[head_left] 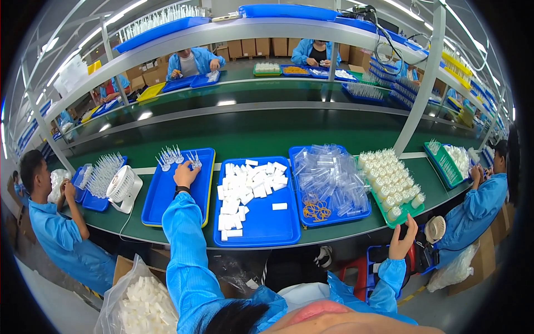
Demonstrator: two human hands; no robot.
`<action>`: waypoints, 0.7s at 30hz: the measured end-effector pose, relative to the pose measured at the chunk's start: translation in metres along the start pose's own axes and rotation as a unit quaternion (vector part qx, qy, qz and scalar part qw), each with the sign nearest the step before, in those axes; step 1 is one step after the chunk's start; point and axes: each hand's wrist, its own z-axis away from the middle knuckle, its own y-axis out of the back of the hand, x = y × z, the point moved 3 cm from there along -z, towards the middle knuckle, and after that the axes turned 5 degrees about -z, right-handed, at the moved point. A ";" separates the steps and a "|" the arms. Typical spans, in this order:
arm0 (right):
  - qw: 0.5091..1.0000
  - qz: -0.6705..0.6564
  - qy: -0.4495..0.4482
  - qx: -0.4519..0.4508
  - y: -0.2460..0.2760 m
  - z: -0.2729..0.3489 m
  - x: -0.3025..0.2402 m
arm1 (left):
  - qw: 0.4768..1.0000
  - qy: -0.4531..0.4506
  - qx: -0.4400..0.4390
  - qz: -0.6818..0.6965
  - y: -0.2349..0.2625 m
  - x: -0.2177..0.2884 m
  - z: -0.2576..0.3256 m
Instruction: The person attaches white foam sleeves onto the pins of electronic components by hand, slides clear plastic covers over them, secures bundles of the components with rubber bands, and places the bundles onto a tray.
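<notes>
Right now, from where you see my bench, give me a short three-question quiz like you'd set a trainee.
1. Fill in the colour: the right hand is nearest the corner of a ____ tray.
2. True or false: the rubber bands lie in the tray with the loose white blocks.
3. Which things are the fingers of the left hand at?
a) the white fan
b) the upright pointed pieces
c) the clear plastic tubes

Key:
1. Green: the green tray.
2. False: the rubber bands lie in the tray of clear plastic tubes.
3. b: the upright pointed pieces.
</notes>
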 end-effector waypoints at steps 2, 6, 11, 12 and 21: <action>1.000 0.002 0.007 0.003 -0.003 0.003 0.003 | 1.000 -0.014 0.004 -0.021 0.000 0.009 0.004; 1.000 -0.006 0.013 0.005 -0.006 0.007 0.001 | 0.998 -0.052 0.037 -0.021 0.005 0.011 0.013; 1.000 -0.020 -0.006 0.015 0.004 0.008 0.000 | 0.994 -0.052 0.062 0.067 0.020 0.013 0.013; 1.000 -0.015 -0.011 0.016 0.006 0.009 0.003 | 0.990 -0.014 -0.002 0.140 0.021 0.020 0.013; 1.000 -0.025 -0.006 0.009 -0.005 0.009 0.008 | 0.872 0.045 -0.128 0.471 0.069 0.045 0.064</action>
